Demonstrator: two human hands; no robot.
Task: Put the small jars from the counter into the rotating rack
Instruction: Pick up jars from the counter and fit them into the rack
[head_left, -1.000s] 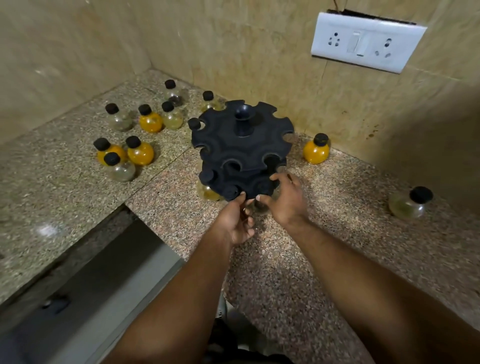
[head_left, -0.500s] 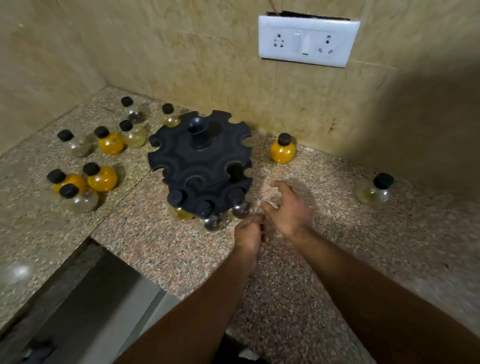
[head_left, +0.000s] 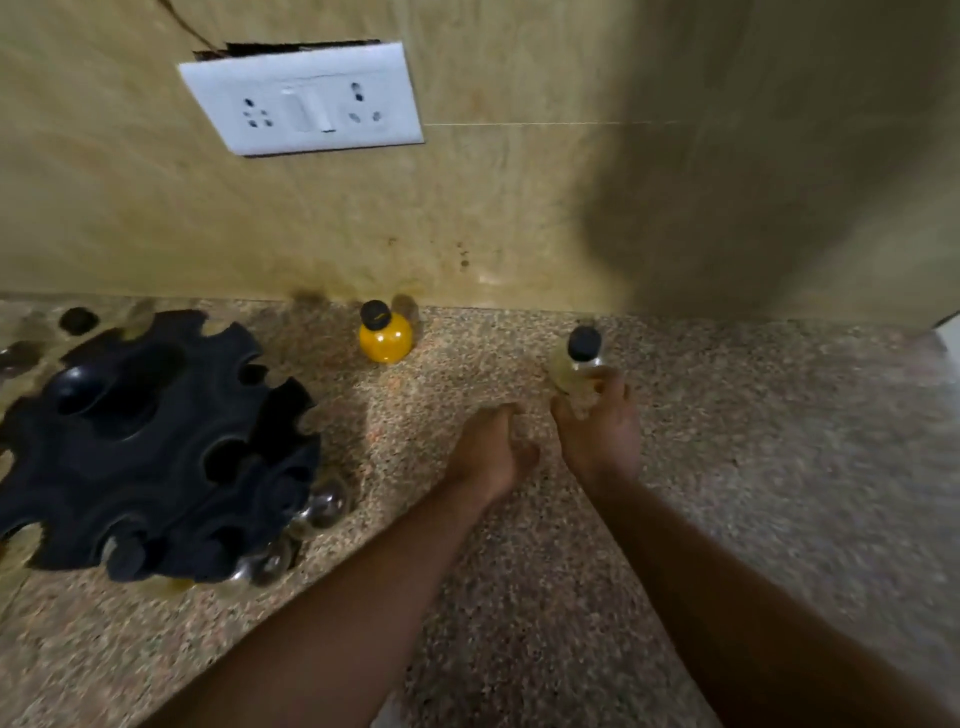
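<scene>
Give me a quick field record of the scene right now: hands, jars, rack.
right hand: closed around the pale jar with a black cap
left hand: empty, fingers loosely curled, above the counter
yellow jar: upright by the wall, untouched
rack: black, at left, a few jars in its near lower slots
wall: white socket plate

A single head-worn camera looked forward and steeply down over the desk toward the tiled wall, close above both forearms; its wide lens left the edges blurred.
</scene>
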